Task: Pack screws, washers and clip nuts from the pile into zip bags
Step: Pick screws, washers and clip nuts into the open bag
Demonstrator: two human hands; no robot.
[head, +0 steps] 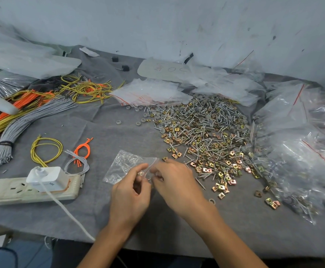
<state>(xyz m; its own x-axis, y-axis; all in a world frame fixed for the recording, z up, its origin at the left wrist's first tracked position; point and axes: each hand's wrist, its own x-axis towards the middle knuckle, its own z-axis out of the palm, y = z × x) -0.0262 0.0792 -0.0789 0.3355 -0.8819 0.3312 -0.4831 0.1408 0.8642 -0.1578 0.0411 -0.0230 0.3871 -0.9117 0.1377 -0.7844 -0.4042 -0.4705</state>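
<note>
Clear plastic zip bag [122, 165] sits at the near middle of the bench [100, 132]. The left hand [130, 192] and right hand [174, 182] each pinch its mouth with curled fingers. Best to hold the mouth spread and raised so parts drop in cleanly. The pile [206, 132] lies just to the right.

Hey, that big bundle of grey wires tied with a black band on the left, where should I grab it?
Probably at the black band, coming from above: the grey wire bundle lies flat on the grey cloth and is cinched only there; farther up its strands fan out loose.
</note>
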